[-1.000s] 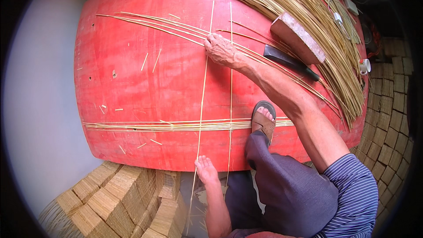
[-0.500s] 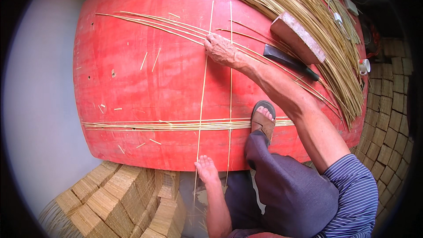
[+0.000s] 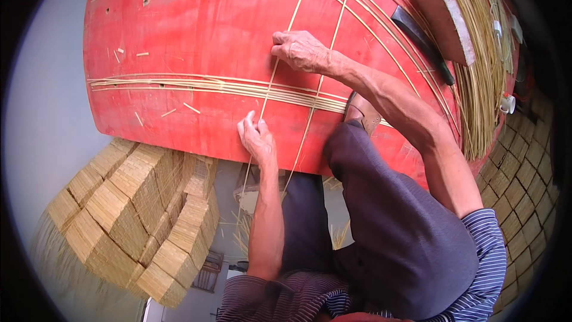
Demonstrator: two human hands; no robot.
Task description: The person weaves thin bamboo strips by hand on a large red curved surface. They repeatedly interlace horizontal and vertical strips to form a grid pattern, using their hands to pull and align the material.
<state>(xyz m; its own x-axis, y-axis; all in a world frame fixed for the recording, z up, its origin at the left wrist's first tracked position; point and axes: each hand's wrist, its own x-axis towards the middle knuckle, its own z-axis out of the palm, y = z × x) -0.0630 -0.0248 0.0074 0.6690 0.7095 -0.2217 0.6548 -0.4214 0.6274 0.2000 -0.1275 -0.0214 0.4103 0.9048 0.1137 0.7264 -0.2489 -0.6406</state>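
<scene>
Here the left hand (image 3: pixel 257 138) sits at the near edge of the red surface (image 3: pixel 179 30), fingers pinched on a thin pale bamboo strip (image 3: pixel 280 53), its forearm coming straight up from below. The right hand (image 3: pixel 302 50) reaches farther out on a long, bent arm, lying knuckles up with fingers curled and pressing down on the same strip beside a second strip (image 3: pixel 333 42). Both strips are slender, straw-coloured and run away from the person across a flat band of crosswise strips (image 3: pixel 196 84) lying on the surface.
</scene>
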